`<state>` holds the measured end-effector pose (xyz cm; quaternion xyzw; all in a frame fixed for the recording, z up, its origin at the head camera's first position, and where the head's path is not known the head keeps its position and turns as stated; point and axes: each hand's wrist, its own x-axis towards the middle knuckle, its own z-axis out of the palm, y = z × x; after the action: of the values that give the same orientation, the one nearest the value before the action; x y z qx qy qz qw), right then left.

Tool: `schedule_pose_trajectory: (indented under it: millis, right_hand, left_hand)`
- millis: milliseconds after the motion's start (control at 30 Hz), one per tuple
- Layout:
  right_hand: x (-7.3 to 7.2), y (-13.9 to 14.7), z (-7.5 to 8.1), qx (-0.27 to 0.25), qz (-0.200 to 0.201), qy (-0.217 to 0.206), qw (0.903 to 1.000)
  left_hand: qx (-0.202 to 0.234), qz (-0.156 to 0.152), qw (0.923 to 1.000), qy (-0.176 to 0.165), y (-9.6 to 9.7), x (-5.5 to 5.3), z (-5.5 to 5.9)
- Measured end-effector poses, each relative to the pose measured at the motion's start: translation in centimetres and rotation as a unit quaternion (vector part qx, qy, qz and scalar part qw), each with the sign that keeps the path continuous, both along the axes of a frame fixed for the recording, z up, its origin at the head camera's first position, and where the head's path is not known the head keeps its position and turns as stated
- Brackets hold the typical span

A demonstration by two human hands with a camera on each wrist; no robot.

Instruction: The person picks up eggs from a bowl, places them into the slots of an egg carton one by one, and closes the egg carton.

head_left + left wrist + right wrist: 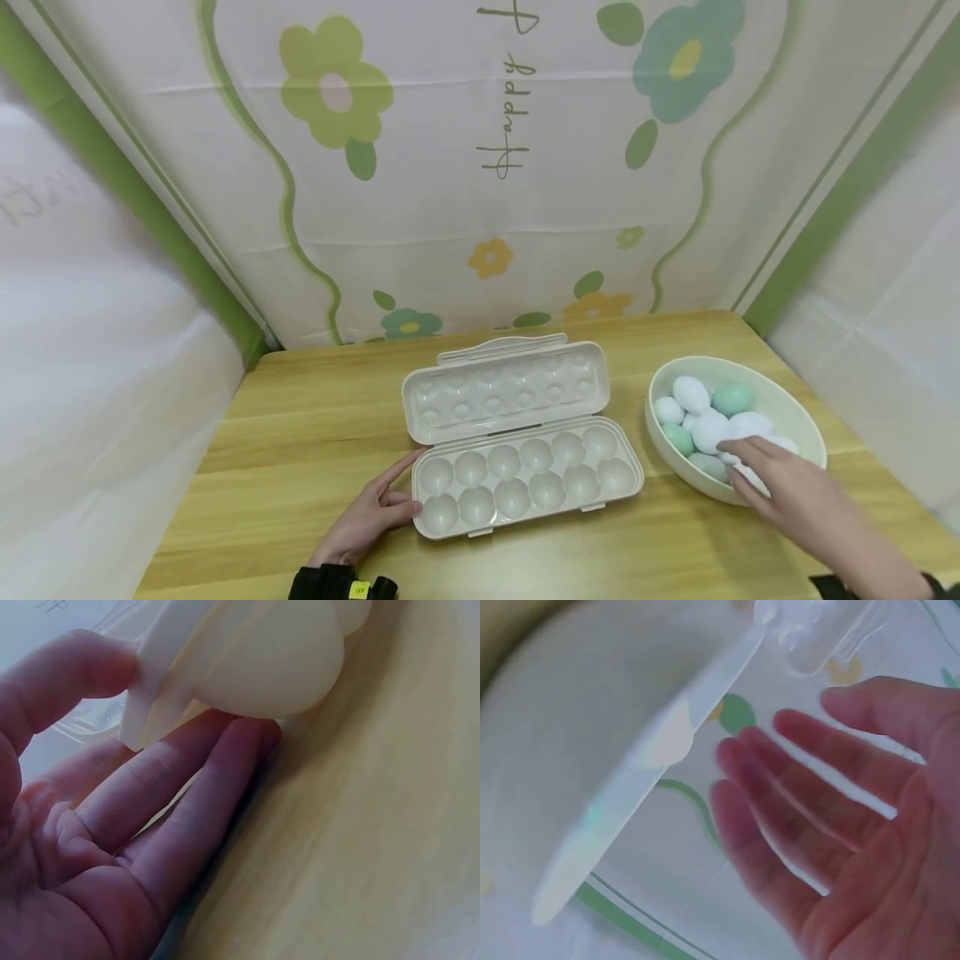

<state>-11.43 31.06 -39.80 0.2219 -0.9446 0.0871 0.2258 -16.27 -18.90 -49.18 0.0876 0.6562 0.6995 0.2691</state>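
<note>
An open egg box (525,493) with two rows of cups lies in front of me, its cups holding no eggs and its clear-domed lid (510,392) folded back. My left hand (372,510) holds the box's left end; in the left wrist view the thumb is at the rim (146,697) and the other fingers reach underneath. To the right stands a pale green bowl (801,410) with white eggs (709,431) and green eggs (732,398) inside. Over the bowl's near side is my right hand (797,492), its fingers extended and nothing held in the right wrist view.
Everything stands on a wood-grain table (315,417). Behind it hangs a white cloth (450,192) with printed flowers, and more white cloth with green borders encloses the left and right sides. The bowl is near the table's right edge.
</note>
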Motion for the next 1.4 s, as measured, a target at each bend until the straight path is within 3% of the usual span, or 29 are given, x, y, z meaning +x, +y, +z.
schedule_pose_trajectory:
  millis: [100,267,500,700,833,967,1033,1200,1300,1400]
  right_hand:
    - [-1.6,0.9,0.8,0.027,-0.018,-0.046,0.9984]
    - [-4.1,1.9,1.4,0.053,-0.009,-0.118,0.9916]
    - [-6.3,2.7,1.9,0.044,0.004,-0.161,0.9859]
    - [-7.3,2.9,2.2,0.046,-0.042,-0.282,0.9573]
    - [-7.8,3.2,2.4,0.012,-0.053,-0.353,0.934]
    - [-8.2,3.4,2.4,-0.031,-0.054,-0.407,0.9113]
    - [-8.3,3.5,2.4,-0.042,-0.053,-0.421,0.9045]
    - [-8.6,3.6,2.2,-0.052,-0.047,-0.428,0.9009]
    - [-8.6,3.7,1.8,-0.054,-0.043,-0.421,0.9047]
    - [-8.5,3.7,1.4,-0.058,-0.035,-0.398,0.9147]
  left_hand:
    - [0.005,-0.001,1.0,-0.001,0.0,0.0,-0.2]
    - [0.015,-0.002,0.9999,0.002,0.2,0.1,-0.6]
    - [0.014,-0.01,0.9998,0.008,0.6,-0.3,-0.7]
    - [0.015,0.003,0.9999,0.005,1.2,-0.7,-0.6]
    - [0.011,0.008,0.9998,0.012,1.7,-0.9,-0.5]
    - [-0.01,0.024,0.9994,0.023,1.9,-0.9,-0.4]
    - [-0.021,0.029,0.999,0.027,1.9,-1.0,-0.3]
    - [-0.022,0.029,0.9991,0.023,1.7,-1.2,-0.2]
    - [-0.023,0.029,0.999,0.024,1.5,-1.2,-0.4]
    - [-0.022,0.029,0.9989,0.03,1.4,-1.1,-0.6]
